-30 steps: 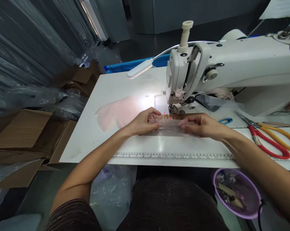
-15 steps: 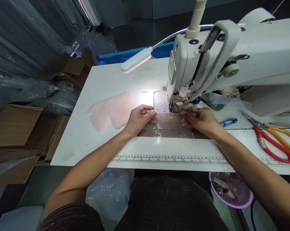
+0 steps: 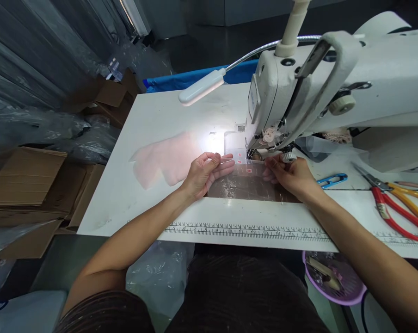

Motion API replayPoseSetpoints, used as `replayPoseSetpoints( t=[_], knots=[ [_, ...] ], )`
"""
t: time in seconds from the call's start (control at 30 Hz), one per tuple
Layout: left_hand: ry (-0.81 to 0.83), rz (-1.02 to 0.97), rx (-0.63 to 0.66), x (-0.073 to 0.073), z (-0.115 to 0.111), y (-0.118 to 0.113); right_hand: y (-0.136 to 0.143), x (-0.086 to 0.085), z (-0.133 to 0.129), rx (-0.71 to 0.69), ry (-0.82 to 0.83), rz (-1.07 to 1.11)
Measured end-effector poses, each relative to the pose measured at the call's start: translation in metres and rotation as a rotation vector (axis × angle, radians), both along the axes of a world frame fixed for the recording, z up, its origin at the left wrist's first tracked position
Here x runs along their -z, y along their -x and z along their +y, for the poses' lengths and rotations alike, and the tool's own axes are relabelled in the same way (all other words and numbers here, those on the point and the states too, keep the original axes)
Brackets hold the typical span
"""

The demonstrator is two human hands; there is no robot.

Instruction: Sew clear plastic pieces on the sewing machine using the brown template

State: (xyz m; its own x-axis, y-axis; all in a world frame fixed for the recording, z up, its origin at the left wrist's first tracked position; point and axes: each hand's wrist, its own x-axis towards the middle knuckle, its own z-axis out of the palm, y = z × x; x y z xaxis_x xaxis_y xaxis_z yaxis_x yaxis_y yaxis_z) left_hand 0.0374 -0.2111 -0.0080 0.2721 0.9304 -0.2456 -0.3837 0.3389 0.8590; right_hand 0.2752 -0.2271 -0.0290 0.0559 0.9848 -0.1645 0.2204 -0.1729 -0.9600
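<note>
Sheet of thin, see-through, glossy material [image 3: 245,187] lay on the white desk [image 3: 156,115], just in front of the metal presser foot [image 3: 251,155] of the white sewing machine [image 3: 269,104]. We noted its long axis running left to right, roughly parallel to the printed black-on-white ruler [image 3: 254,232] at the near edge.

Right hand [image 3: 290,175]: thumb and forefinger closed on the sheet near its far right corner, the other fingers partly visible through it. Left hand [image 3: 209,171]: fingers extended at the far left corner, thumb close over the forefinger; we could not tell whether it pinched the sheet.

Key relation: the foot stood between the two sets of fingertips, at the sheet's far edge, with neither hand clearly nearer. From the right hand, the sheet extended leftward and toward the body.

We recorded a pale pink, sheer fabric piece [image 3: 174,157] beyond the left hand, and blue-handled snips [image 3: 332,181] just right of the right hand.
</note>
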Motion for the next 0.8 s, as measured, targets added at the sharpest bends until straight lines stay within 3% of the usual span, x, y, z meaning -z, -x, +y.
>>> replayPoseSetpoints(
  t=[0.1, 0.2, 0.33, 0.4, 0.43, 0.6, 0.7, 0.8],
  knots=[
    [-0.015, 0.037, -0.013, 0.002, 0.001, -0.002, 0.003, 0.004, -0.006, 0.005, -0.063, 0.006],
    [-0.037, 0.117, 0.04, -0.004, -0.01, 0.001, 0.0, -0.013, -0.022, -0.103, -0.037, 0.094],
    [-0.019, 0.252, 0.443, -0.024, -0.045, 0.008, -0.024, -0.046, -0.046, -0.428, 0.196, 0.055],
    [-0.058, 0.352, 0.582, -0.03, -0.057, 0.01, -0.035, -0.051, -0.046, -0.484, 0.22, -0.025],
    [-0.122, 0.424, 0.592, -0.031, -0.058, 0.01, -0.038, -0.049, -0.042, -0.462, 0.19, -0.076],
    [-0.735, 1.001, 0.281, -0.009, -0.026, 0.008, -0.023, -0.028, -0.006, -0.192, -0.159, -0.569],
    [-0.929, 1.248, 0.206, 0.005, -0.008, 0.009, -0.013, -0.026, 0.002, -0.093, -0.193, -0.765],
    [-1.042, 1.324, 0.147, 0.009, -0.006, 0.013, -0.017, -0.03, -0.004, -0.135, -0.177, -0.795]
  ],
)
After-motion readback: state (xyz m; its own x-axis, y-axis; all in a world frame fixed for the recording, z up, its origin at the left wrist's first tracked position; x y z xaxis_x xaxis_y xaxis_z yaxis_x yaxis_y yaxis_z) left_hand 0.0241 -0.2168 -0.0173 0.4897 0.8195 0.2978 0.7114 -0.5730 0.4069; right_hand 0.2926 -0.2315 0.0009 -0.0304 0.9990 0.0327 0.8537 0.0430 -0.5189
